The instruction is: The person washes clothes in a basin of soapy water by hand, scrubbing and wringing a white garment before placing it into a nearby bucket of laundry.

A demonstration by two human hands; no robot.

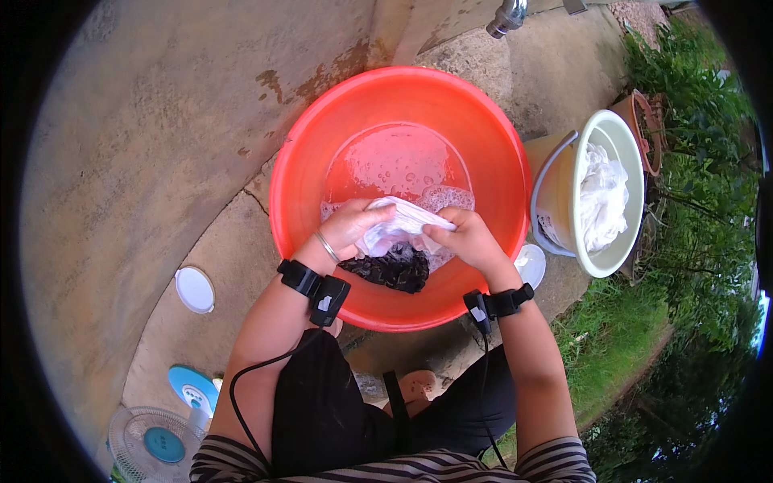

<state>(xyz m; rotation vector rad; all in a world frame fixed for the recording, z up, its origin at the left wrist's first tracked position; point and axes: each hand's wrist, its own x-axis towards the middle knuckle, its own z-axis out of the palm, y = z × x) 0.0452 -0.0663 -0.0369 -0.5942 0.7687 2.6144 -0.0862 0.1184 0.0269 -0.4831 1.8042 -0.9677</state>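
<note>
Stretched between my two hands is a wet white cloth (406,218), held over a large red plastic basin (490,139). My left hand (347,232) grips its left end, thumb on top. The right end is pinched in my right hand (468,236). Below the cloth, a dark patterned cloth (392,271) lies bunched in the near part of the basin. Soapy water with white suds (447,198) covers the basin floor. My palms and the cloth hide part of the water.
At the right stands a pale bucket (558,187) with white laundry (604,199) inside. A metal tap (507,18) juts in at the top. A white lid (195,290) lies on the concrete at left, near an electric fan (163,444). Grass and plants (694,211) border the right side.
</note>
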